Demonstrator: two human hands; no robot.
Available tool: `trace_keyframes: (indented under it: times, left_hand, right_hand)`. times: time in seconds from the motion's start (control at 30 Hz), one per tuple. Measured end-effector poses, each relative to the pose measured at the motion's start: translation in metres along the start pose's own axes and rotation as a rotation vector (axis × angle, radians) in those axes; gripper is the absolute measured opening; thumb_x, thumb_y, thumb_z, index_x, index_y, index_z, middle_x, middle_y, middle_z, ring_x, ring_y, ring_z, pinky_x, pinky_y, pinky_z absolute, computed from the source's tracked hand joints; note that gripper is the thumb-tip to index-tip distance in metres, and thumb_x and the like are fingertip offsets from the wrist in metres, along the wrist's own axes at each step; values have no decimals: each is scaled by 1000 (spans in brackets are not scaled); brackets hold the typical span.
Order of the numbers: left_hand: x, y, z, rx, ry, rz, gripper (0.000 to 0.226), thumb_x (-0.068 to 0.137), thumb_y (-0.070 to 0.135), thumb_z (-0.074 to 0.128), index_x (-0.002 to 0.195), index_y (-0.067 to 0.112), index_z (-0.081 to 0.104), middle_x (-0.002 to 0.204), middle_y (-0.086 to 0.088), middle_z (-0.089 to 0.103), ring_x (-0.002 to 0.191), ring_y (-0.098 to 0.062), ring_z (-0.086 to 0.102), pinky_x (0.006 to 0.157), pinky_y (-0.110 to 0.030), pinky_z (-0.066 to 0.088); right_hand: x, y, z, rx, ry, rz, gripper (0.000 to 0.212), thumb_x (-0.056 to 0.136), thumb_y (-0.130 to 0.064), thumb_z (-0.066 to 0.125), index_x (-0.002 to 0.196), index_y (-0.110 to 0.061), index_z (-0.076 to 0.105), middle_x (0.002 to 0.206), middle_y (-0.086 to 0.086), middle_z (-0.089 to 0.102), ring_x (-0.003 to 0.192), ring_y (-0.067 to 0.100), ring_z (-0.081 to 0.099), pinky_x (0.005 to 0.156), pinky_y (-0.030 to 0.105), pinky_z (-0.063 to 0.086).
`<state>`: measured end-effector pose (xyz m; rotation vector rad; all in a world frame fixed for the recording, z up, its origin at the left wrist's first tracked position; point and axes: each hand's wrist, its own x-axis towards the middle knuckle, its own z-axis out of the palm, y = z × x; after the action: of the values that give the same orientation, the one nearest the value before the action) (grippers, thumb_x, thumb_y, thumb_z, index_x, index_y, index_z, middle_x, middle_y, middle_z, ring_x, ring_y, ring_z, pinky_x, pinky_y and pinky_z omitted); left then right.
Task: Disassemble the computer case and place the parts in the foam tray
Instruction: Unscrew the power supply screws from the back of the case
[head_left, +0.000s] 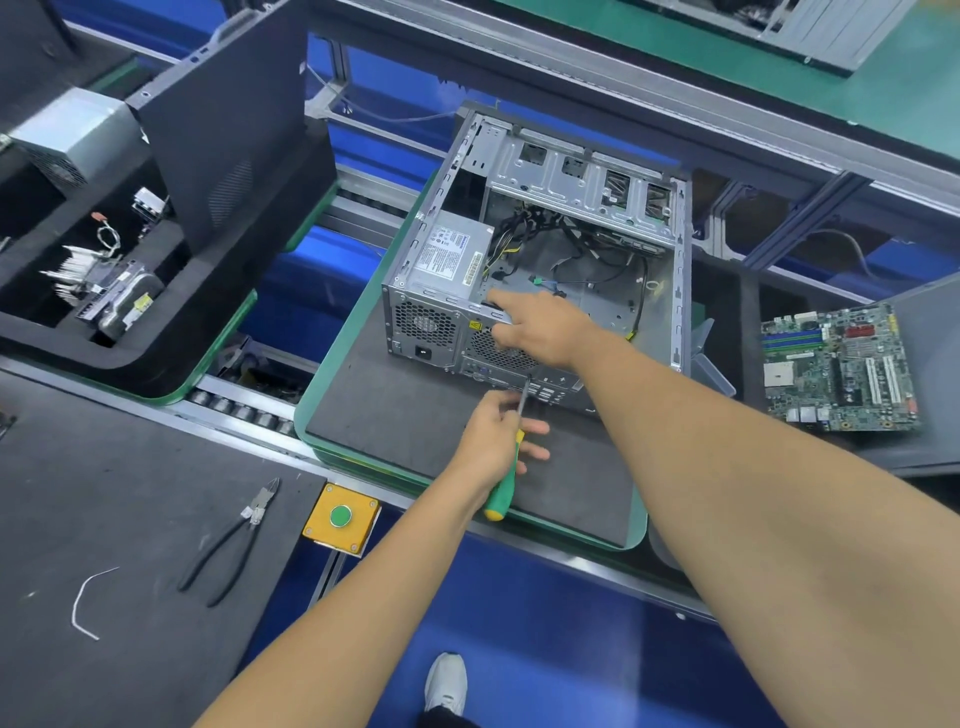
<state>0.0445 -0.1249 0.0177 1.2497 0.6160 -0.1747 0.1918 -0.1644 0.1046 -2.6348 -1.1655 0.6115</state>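
Note:
An open grey computer case (582, 171) lies on a dark mat on a green pallet (332, 395), its rear panel facing me. Inside sit a power supply (447, 254) and loose black cables (587, 249). My right hand (540, 325) rests on the top edge of the rear panel, fingers curled over the fan grille. My left hand (498, 436) holds a green-and-yellow screwdriver (506, 467), with the tip pointing up at the rear panel's lower edge. The black foam tray (171, 338) at left holds a grey box (78, 135), a drive (122, 301) and a black side panel (228, 124).
A removed motherboard (839, 369) lies on a grey surface at right. Black pliers (234, 540) and a white cable tie (85, 603) lie on the near-left mat. A yellow box with a green button (341, 516) sits on the conveyor rail. My shoe (445, 680) shows below.

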Motion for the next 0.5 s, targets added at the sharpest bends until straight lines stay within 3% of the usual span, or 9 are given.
trace_keyframes:
  times: [0.1, 0.2, 0.5]
  left_hand:
    - [11, 4, 9, 16, 35, 25, 20, 106, 23, 48, 122, 14, 43, 99, -7, 65, 53, -14, 64, 39, -23, 40]
    - [24, 13, 16, 34, 47, 48, 27, 100, 27, 63, 111, 15, 41, 86, -9, 64, 44, -17, 58, 36, -25, 42]
    - [34, 10, 29, -41, 247, 26, 9, 100, 19, 55, 96, 11, 51, 62, -11, 64, 33, -19, 44, 39, -28, 46]
  right_hand:
    - [1, 0, 1, -11, -1, 7, 12, 93, -28, 52, 102, -24, 45, 88, 9, 69, 80, 31, 59, 64, 37, 39]
    - [0, 0, 1, -9, 14, 12, 18, 93, -28, 52, 110, -21, 49, 79, 7, 63, 76, 29, 56, 60, 36, 34]
    - [0, 1, 1, -10, 16, 11, 15, 94, -28, 51, 108, -25, 45, 71, 5, 58, 66, 22, 50, 56, 34, 31]
